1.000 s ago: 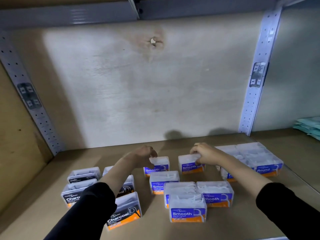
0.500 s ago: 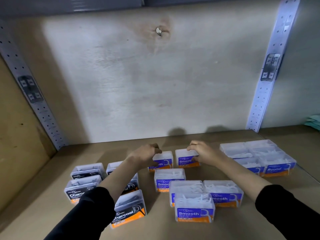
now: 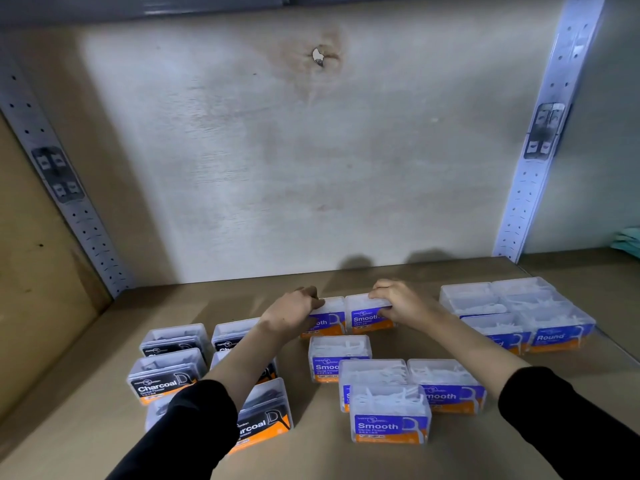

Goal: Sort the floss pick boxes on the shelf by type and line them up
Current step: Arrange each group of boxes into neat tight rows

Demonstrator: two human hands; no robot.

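1. The left hand [image 3: 292, 311] gripped one Smooth box [image 3: 327, 318]; the right hand [image 3: 398, 299] gripped its neighbour [image 3: 367, 315], the two boxes touching at twelve o'clock.
2. Charcoal boxes [image 3: 166, 375] sat grouped at nine o'clock, Round boxes [image 3: 519, 310] at three.
3. Four Smooth boxes [image 3: 389, 414] at six o'clock looked unaligned.
4. The brown shelf [image 3: 86, 393] met a pale back wall [image 3: 277, 168].

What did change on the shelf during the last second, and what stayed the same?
The left hand and right hand pushed their two Smooth boxes, left one and right one, together: a gap a second ago, side by side now. Both hands still hold them. The Charcoal boxes, Round boxes and nearer Smooth boxes did not move.
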